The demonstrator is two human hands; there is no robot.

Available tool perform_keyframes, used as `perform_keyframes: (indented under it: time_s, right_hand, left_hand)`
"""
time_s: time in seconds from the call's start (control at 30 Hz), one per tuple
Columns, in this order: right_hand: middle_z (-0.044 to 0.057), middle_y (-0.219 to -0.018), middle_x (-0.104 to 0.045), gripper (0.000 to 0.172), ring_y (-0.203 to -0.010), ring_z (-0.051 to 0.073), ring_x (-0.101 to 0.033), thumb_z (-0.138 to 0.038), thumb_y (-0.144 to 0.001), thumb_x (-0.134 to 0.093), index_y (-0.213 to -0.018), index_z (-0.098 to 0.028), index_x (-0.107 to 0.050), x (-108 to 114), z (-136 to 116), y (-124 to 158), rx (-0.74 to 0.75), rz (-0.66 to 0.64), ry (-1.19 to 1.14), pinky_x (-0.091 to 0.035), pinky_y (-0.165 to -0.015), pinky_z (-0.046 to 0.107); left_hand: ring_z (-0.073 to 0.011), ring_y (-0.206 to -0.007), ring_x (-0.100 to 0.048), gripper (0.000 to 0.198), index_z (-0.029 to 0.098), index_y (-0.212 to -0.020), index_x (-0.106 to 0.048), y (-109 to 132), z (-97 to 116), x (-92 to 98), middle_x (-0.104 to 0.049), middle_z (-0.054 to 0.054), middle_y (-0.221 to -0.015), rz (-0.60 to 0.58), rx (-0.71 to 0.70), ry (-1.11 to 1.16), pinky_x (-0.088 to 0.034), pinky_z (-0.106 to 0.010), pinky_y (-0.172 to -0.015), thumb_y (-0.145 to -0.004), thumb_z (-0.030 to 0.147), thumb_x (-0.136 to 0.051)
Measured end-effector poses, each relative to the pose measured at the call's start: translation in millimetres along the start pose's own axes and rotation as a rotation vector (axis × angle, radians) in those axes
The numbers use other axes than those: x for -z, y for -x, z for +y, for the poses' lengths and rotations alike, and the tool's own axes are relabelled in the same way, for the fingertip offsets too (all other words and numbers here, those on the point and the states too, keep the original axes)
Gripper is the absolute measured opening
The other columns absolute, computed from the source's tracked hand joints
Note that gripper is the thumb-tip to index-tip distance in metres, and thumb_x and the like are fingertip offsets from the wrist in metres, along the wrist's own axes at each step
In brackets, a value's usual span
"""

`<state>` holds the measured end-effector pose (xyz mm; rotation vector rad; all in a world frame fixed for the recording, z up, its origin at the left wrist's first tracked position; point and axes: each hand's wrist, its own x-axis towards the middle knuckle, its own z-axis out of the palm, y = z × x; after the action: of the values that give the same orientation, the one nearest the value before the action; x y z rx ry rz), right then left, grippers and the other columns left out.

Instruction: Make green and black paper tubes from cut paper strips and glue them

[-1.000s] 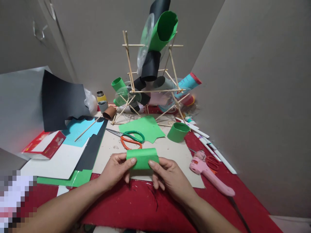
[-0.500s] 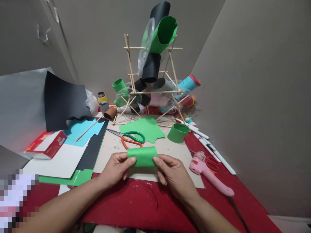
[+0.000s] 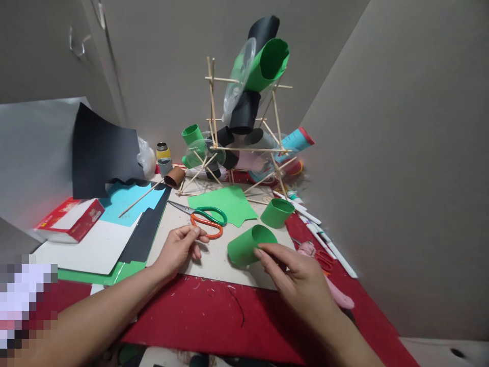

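Note:
A rolled green paper tube (image 3: 241, 248) is pinched at its right rim between the thumb and fingers of my right hand (image 3: 296, 275). It is tilted, its open end facing up and right. My left hand (image 3: 181, 250) holds nothing; its fingers are loosely bent and partly apart, close to the orange handle of the scissors (image 3: 208, 218). The scissors lie with blades pointing left, partly over a cut green sheet (image 3: 239, 201). Just behind the held tube, a second green paper tube (image 3: 277, 214) stands on the beige board (image 3: 168, 224).
A wooden stick frame (image 3: 248, 149) bears a clear plastic disc with green and black paper tubes. At right lie a pink glue gun (image 3: 342, 294) and white strips (image 3: 332, 244). A red box (image 3: 71, 221), blue paper (image 3: 126, 204) and black sheet (image 3: 105, 153) are at left.
My left hand has let go of the green tube and moved slightly left. My right hand has shifted right with the tube, turning its open end into view.

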<state>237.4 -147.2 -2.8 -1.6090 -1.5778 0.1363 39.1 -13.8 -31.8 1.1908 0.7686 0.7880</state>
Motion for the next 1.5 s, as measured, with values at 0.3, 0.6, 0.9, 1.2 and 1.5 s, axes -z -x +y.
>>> perform_keyframes:
  time_s: [0.3,0.6,0.9,1.2,1.5]
  right_hand:
    - [0.008,-0.108,-0.072,0.023,-0.087,0.022,-0.069,-0.027,-0.093,-0.053,-0.113,-0.022,-0.064,10,0,-10,0.158,-0.183,0.323,-0.050,-0.071,0.032]
    - [0.004,-0.099,-0.070,0.018,-0.067,0.015,-0.064,-0.026,-0.088,-0.063,-0.106,-0.026,-0.069,45,-5,26,-0.117,0.416,0.049,-0.051,-0.065,0.028]
    - [0.000,-0.067,-0.066,0.015,-0.054,0.012,-0.057,-0.023,-0.091,-0.056,-0.083,-0.020,-0.067,11,9,66,-0.099,0.344,-0.160,-0.045,-0.055,0.023]
    - [-0.004,-0.056,-0.042,0.036,-0.053,0.011,-0.039,-0.033,-0.095,-0.044,-0.061,-0.019,-0.045,-28,27,78,-0.225,-0.024,-0.233,-0.027,-0.052,0.024]
    - [-0.005,-0.055,-0.041,0.036,-0.053,0.011,-0.037,-0.031,-0.093,-0.043,-0.059,-0.020,-0.038,-22,26,76,-0.237,-0.030,-0.273,-0.023,-0.051,0.025]
  left_hand:
    - [-0.0052,-0.043,-0.053,0.031,0.012,-0.083,-0.064,2,0,-0.1,-0.070,-0.006,-0.081,-0.052,-0.001,-0.058,-0.040,-0.018,-0.043,-0.081,0.043,-0.065]
    - [-0.0075,-0.046,-0.053,0.033,0.013,-0.092,-0.065,6,2,-1.6,-0.069,-0.006,-0.081,-0.039,-0.056,-0.174,-0.042,-0.020,-0.045,-0.081,0.044,-0.065]
    - [-0.0101,-0.059,-0.060,0.025,0.017,-0.105,-0.065,20,10,-8.1,-0.070,-0.007,-0.098,-0.039,-0.319,-0.564,-0.049,-0.024,-0.059,-0.089,0.035,-0.057]
    - [-0.0089,-0.063,-0.060,0.045,0.023,-0.133,-0.048,24,52,-50.2,-0.061,-0.013,-0.128,-0.432,-0.833,-1.042,-0.053,-0.027,-0.070,-0.089,0.020,-0.057]
    - [-0.0124,-0.056,-0.055,0.017,0.015,-0.094,-0.071,-17,42,-85.2,-0.069,-0.004,-0.072,-0.534,-0.629,-1.317,-0.036,-0.021,-0.052,-0.087,0.024,-0.058]
